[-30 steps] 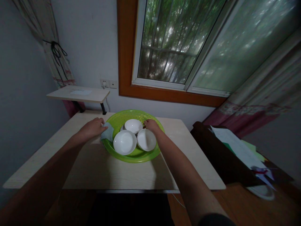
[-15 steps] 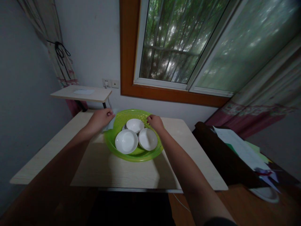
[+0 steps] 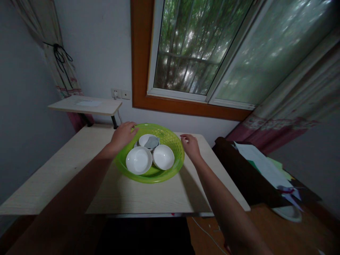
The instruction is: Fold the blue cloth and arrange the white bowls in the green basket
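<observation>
A round green plastic basket stands on the pale wooden table with white bowls in it. The front-left bowl and the front-right bowl are upright. In the back bowl lies a grey cloth-like piece. My left hand is at the basket's back-left rim, fingers stretched out and holding nothing. Just outside the right rim is my right hand, its fingers loosely bent and apart, with nothing visible in them.
A small raised shelf with a paper on it stands at the table's back left. Behind the table are a wall socket and a window. To the right, papers lie on a dark brown piece of furniture.
The thin pale piece at my left hand is gone from there; a grey piece now lies in the back bowl. My left hand has opened over the rim. My right hand has moved right, outside the basket.
</observation>
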Demonstrator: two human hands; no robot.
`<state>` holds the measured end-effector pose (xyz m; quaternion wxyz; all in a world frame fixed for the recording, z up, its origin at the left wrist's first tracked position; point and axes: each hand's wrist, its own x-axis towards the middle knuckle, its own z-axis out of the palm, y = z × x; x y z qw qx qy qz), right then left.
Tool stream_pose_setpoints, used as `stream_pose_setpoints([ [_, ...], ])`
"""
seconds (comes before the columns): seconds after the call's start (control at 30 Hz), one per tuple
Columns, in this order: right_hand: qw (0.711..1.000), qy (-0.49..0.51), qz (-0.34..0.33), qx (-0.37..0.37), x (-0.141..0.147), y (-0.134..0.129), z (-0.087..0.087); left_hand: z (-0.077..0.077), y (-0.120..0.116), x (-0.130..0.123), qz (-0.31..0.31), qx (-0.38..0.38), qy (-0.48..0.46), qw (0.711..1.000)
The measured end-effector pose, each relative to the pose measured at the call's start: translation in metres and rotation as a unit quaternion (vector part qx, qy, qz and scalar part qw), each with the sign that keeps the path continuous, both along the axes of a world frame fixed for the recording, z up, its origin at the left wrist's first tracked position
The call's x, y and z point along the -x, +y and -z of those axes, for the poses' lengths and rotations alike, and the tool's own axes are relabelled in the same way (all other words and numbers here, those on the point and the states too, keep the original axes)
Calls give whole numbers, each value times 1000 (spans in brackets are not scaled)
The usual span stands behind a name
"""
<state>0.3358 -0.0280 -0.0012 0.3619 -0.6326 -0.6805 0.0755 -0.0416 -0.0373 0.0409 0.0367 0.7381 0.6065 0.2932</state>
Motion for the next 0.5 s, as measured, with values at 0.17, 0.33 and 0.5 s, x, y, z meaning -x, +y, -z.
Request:
stream_pose_setpoints([
  [0.17, 990, 131, 26, -47, -28, -14, 47, 29, -9, 55, -115, 101, -41, 987],
  [0.33, 975, 218, 38, 1, -25, -28, 94, 39, -33, 69, -63, 231, -201, 950],
  [0.5, 980, 194, 43, 2, -27, -46, 123, 32, -55, 76, -89, 227, -250, 937],
])
